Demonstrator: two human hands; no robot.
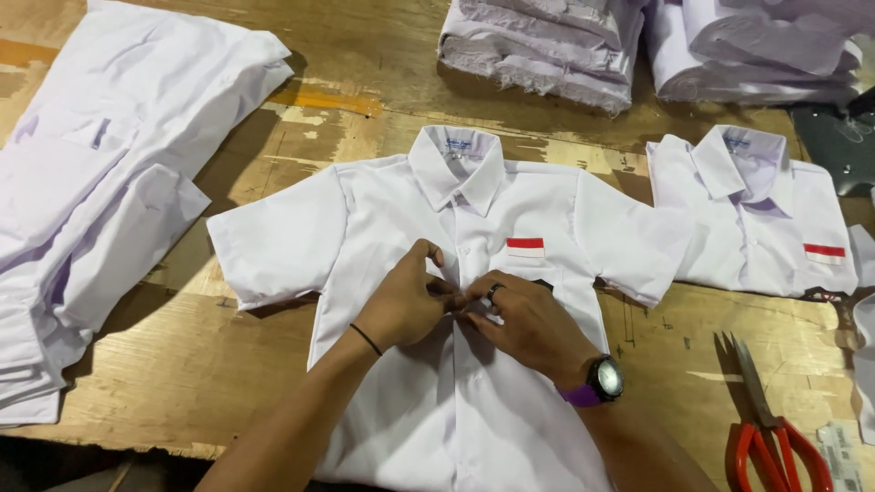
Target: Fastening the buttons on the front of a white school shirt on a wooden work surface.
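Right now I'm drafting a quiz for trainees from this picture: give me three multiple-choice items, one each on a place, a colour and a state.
1. Where do the scissors lie?
A. on the table's near right
B. on the far left stack
C. on the shirt's collar

2. What colour are the scissors' handles?
A. blue
B. red
C. black

3. What are the left hand and right hand doing?
A. resting apart on bare wood
B. gripping the scissors
C. pinching the button strip of the white shirt

Answers:
1 A, they lie on the wooden table right of the right forearm.
2 B, both handle loops are red.
3 C, the fingertips meet at the shirt's front middle.
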